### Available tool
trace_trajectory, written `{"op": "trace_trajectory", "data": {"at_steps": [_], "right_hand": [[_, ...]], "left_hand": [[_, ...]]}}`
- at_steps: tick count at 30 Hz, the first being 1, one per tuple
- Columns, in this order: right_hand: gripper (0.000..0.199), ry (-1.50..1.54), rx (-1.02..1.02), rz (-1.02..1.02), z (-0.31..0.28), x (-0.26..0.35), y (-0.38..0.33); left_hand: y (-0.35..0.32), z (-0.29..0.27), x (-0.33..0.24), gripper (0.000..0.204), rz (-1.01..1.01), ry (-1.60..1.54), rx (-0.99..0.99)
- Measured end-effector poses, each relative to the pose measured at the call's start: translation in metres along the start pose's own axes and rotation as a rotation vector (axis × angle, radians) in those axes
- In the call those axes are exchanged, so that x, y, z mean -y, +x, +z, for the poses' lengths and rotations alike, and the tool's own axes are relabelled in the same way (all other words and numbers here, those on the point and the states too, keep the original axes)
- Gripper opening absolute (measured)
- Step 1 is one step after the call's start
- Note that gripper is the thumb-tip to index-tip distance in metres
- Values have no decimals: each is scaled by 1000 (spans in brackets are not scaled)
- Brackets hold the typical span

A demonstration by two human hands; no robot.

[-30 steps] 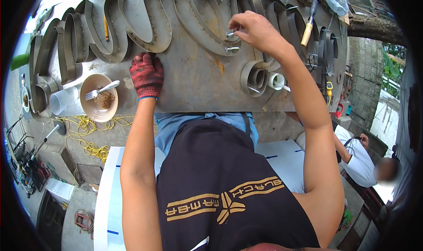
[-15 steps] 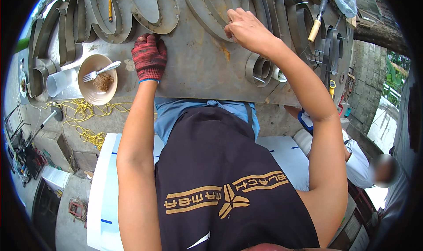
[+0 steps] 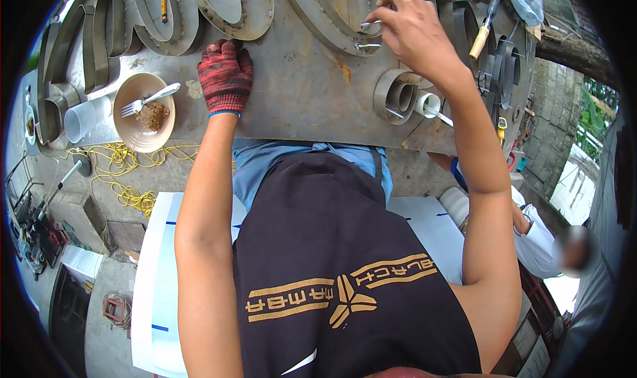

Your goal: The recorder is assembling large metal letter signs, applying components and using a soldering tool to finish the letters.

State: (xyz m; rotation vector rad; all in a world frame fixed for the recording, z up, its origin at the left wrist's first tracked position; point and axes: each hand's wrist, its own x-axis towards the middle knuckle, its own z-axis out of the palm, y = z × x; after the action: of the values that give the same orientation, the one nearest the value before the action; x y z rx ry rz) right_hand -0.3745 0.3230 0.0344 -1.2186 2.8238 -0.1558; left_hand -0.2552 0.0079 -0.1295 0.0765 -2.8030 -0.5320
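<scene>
Metal strips (image 3: pixel 260 21) dull; glove (image 3: pixel 225 81) coarse knit; cup (image 3: pixel 85 119) translucent plastic.

On the table (image 3: pixel 298 109), a bowl (image 3: pixel 147 143) with a fork (image 3: pixel 162 94) in it sits left of the left hand (image 3: pixel 225 76), a cup (image 3: pixel 86 121) farther left. Metal strips (image 3: pixel 255 28) stand beyond that hand. Nearer the body than the right hand (image 3: pixel 415 30) lies a coiled strip (image 3: pixel 380 102); a wooden-handled tool (image 3: pixel 478 42) is to its right.

Metal strips (image 3: pixel 257 26) & plastic bag (image 3: pixel 524 1) cut off @ top, w/ co-worker's head (image 3: pixel 574 251) blurred.
</scene>
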Motion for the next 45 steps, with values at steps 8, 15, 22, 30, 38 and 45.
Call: {"op": "trace_trajectory", "data": {"at_steps": [8, 15, 22, 30, 38, 45], "right_hand": [[17, 306, -343, 395, -43, 28, -59], [12, 352, -897, 964, -10, 40, -192], [30, 911, -1035, 1598, 106, 35, -309], [23, 1216, -929, 1544, 114, 12, -275], [14, 444, -732, 1121, 54, 42, -262], [10, 356, -720, 1069, 42, 59, -266]], "left_hand": [[-1, -1, -2, 20, 5, 17, -7], [1, -7, -8, 18, 29, 48, 16], [1, 1, -8, 17, 76, 46, -32], [-3, 4, -5, 21, 65, 50, -36], [-4, 0, -5, 21, 73, 62, -34], [-2, 0, -3, 20, 95, 42, -46]]}}
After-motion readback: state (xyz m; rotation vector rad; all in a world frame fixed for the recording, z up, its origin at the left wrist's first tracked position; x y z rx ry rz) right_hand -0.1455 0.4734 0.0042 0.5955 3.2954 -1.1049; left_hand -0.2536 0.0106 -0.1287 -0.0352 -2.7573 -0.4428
